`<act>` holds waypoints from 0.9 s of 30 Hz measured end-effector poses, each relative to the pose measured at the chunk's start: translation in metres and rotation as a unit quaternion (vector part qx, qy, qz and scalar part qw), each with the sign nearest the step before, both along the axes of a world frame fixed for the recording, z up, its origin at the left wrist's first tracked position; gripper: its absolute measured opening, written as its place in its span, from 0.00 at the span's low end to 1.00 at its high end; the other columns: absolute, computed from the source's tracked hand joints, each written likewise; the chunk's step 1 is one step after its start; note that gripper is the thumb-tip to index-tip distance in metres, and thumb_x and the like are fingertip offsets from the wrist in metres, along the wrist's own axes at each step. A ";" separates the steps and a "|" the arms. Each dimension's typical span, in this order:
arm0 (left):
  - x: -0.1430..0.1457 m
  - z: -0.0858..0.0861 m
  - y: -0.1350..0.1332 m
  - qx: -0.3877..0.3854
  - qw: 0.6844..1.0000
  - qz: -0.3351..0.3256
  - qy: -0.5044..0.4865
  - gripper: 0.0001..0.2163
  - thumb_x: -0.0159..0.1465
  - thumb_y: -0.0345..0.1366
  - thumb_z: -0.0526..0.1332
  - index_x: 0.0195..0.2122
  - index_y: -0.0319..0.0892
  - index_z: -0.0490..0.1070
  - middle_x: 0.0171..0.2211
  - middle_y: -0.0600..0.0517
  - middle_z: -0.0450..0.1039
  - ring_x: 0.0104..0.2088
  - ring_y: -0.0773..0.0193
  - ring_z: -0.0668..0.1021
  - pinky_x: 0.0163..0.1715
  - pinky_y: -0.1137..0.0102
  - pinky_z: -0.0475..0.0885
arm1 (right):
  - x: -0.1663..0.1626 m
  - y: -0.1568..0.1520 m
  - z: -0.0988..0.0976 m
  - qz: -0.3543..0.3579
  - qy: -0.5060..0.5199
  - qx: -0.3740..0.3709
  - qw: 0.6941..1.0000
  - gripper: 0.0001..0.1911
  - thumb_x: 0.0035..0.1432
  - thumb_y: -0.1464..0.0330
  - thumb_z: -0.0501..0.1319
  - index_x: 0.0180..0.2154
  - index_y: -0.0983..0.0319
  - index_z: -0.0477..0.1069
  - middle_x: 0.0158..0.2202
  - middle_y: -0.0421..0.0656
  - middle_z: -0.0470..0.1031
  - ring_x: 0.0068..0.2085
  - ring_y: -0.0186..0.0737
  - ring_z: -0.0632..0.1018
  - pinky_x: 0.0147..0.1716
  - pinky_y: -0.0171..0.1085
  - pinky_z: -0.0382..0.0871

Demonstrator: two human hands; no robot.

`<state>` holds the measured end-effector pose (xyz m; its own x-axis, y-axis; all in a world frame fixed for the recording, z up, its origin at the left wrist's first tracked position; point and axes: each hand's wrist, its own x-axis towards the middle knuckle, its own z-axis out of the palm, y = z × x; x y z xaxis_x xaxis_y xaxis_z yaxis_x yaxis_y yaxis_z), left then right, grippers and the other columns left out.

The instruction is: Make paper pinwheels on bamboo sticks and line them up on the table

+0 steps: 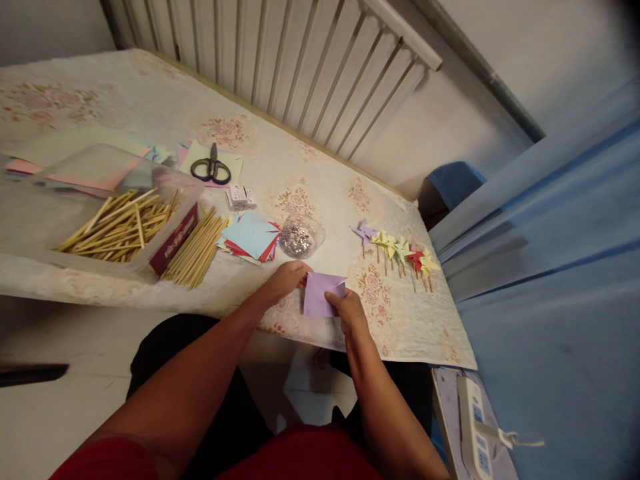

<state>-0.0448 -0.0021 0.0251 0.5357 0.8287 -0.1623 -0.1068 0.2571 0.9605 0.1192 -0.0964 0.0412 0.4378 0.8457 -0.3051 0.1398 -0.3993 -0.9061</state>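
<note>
A purple paper square (pixel 316 297) is held over the front part of the table, with slits running in from its corners. My right hand (pixel 350 309) grips its right side, thumb lying on top of the sheet. At the upper left corner, my left hand (pixel 289 278) has its fingers closed on the paper edge. Just beyond my hands sits a round clear dish (pixel 301 237) of small shiny metal pieces. Left of it lies a stack of paper squares (pixel 250 236), light blue on top and red beneath. Finished paper pinwheels (pixel 400 251) on sticks lie to the right.
A clear plastic box (pixel 145 267) of thin wooden sticks (pixel 120 227) stands at left, with more sticks (pixel 196 252) beside it. Black scissors (pixel 212 169) rest on coloured paper near small white boxes (pixel 241 197). A power strip (pixel 475 427) is at lower right, by a blue curtain (pixel 555 333).
</note>
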 end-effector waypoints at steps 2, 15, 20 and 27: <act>-0.003 0.003 -0.001 -0.002 1.000 -0.008 0.002 0.11 0.59 0.42 0.57 0.31 0.39 0.72 0.30 0.50 0.76 0.31 0.63 0.76 0.35 0.68 0.71 | 0.002 0.000 -0.002 -0.002 0.006 0.005 1.000 0.12 0.40 0.62 0.67 0.28 0.61 0.77 0.24 0.39 0.77 0.25 0.38 0.72 0.29 0.36 0.65; -0.004 -0.004 0.001 0.082 0.991 -0.023 0.099 0.07 0.55 0.39 0.58 0.25 0.41 0.68 0.21 0.54 0.70 0.23 0.66 0.73 0.26 0.71 0.67 | 0.012 -0.001 -0.013 0.017 0.004 0.006 1.000 0.11 0.42 0.62 0.68 0.29 0.61 0.77 0.24 0.39 0.77 0.24 0.38 0.72 0.28 0.37 0.65; 0.000 -0.003 -0.004 0.060 0.991 -0.060 0.101 0.07 0.57 0.37 0.56 0.25 0.41 0.68 0.20 0.54 0.71 0.22 0.66 0.73 0.25 0.71 0.69 | 0.019 -0.007 -0.015 0.018 0.000 -0.010 1.000 0.12 0.43 0.61 0.67 0.30 0.62 0.76 0.24 0.39 0.76 0.24 0.37 0.71 0.28 0.36 0.65; 0.006 -0.010 -0.015 0.260 0.926 0.096 0.256 0.08 0.61 0.31 0.54 0.38 0.40 0.72 0.34 0.46 0.76 0.39 0.57 0.78 0.42 0.63 0.73 | 0.038 -0.018 -0.016 0.003 -0.203 -0.026 0.979 0.14 0.47 0.62 0.64 0.36 0.63 0.78 0.27 0.41 0.78 0.30 0.41 0.75 0.36 0.38 0.68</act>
<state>-0.0387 -0.0172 0.0153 0.3338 0.9380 0.0931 0.4018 -0.2309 0.8862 0.1570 -0.1140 0.0255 0.5270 0.8365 -0.1502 0.4872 -0.4421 -0.7531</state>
